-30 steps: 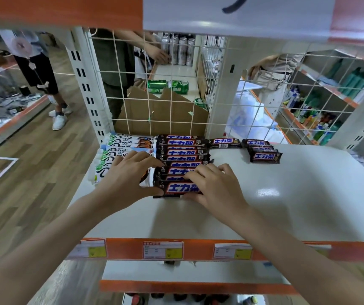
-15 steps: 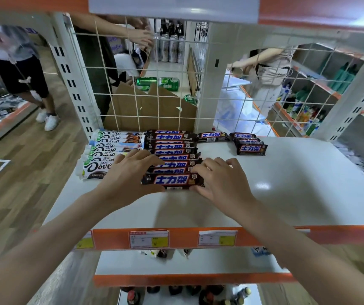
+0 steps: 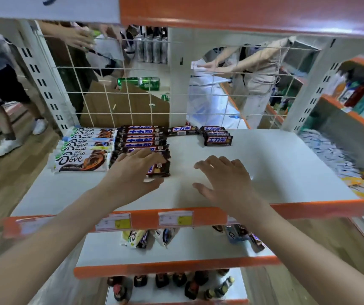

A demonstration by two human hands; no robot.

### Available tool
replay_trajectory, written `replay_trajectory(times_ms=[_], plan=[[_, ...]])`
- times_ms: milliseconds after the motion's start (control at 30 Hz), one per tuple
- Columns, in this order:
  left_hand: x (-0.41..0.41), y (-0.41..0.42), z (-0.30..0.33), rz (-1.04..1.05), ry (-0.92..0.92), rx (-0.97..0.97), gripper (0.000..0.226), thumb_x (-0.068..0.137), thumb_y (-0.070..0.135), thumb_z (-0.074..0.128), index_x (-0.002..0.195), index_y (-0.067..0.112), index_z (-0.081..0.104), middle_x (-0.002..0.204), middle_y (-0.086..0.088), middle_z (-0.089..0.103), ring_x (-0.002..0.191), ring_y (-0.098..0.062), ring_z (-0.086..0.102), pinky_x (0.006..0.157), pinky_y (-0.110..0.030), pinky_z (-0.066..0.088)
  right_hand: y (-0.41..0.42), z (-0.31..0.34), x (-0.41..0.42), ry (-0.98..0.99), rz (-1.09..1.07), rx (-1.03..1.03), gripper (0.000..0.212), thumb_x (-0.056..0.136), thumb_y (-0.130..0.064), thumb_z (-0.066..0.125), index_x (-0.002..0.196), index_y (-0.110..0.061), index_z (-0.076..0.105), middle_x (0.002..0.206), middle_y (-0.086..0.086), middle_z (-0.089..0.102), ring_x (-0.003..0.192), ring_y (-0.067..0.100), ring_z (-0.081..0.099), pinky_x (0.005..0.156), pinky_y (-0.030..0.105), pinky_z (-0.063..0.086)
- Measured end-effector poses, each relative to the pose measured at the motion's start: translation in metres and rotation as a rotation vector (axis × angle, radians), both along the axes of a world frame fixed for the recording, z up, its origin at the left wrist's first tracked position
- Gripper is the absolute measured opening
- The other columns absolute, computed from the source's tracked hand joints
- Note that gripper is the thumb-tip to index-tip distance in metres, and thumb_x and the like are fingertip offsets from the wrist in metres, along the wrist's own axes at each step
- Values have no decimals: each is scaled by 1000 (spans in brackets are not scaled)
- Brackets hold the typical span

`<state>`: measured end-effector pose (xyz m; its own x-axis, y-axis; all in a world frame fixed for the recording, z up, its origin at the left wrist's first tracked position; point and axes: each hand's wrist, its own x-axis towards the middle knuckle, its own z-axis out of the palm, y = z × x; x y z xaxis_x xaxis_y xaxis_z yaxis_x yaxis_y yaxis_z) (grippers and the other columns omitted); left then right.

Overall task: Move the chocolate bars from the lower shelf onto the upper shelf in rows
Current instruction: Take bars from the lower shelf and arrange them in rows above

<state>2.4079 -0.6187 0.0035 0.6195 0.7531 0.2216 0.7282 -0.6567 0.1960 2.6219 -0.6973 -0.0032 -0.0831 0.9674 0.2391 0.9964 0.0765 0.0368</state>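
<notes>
Upper shelf (image 3: 264, 172) | left grip (image 3: 132, 172) – spread over Snickers row (image 3: 141, 139) | right grip (image 3: 225, 181) – spread, empty

Wood-plank floor (image 3: 11, 186), white wire-grid back panel (image 3: 115, 93), orange-edged neighbouring shelving (image 3: 352, 113)

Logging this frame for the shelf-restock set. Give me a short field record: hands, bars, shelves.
left hand: open, over the front of the brown bar row
right hand: open, above bare upper shelf, holding nothing
white bar row: left of the brown row, touching it
small brown stack: at the back, apart from the rows
lower shelf: several bars left under the front edge
</notes>
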Motion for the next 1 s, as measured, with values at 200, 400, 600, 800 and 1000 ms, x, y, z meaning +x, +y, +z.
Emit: replay_trajectory(times_ms=[200, 400, 600, 800, 1000], plan=[[42, -34, 8, -26, -7, -7, 40, 85, 39, 58, 124, 31, 49, 124, 9, 50, 112, -13, 49, 92, -33, 37, -36, 6, 34, -30, -47, -13, 41, 90, -45, 49, 127, -29, 47, 121, -4, 54, 109, 21, 52, 86, 35, 36], [72, -72, 8, -58, 21, -102, 36, 88, 38, 54, 124, 31, 49, 117, 9, 51, 107, -12, 51, 90, -34, 42, -76, 4, 55, -19, -68, -27, 38, 90, -34, 50, 128, -27, 47, 119, -3, 55, 107, 23, 53, 82, 33, 37], [85, -122, -4, -98, -1, -135, 32, 86, 42, 55, 116, 29, 54, 112, 7, 54, 102, -14, 54, 85, -36, 45, -118, -8, 61, -5, -88, -51, 35, 88, -32, 49, 122, -27, 47, 113, -3, 57, 105, 24, 53, 77, 34, 39], [87, -164, -26, -76, -76, -191, 27, 87, 36, 56, 113, 26, 57, 111, 6, 57, 100, -12, 54, 81, -33, 45, -157, -23, 55, 113, -111, -8, 31, 88, -32, 52, 118, -22, 52, 102, -1, 56, 98, 26, 53, 64, 31, 29], [82, -197, -52, -28, -213, -283, 23, 86, 35, 58, 107, 26, 59, 106, 6, 59, 96, -14, 57, 83, -37, 48, -183, -44, 43, 239, -112, 4, 27, 90, -30, 51, 116, -24, 55, 105, -4, 59, 98, 23, 54, 62, 28, 32]])
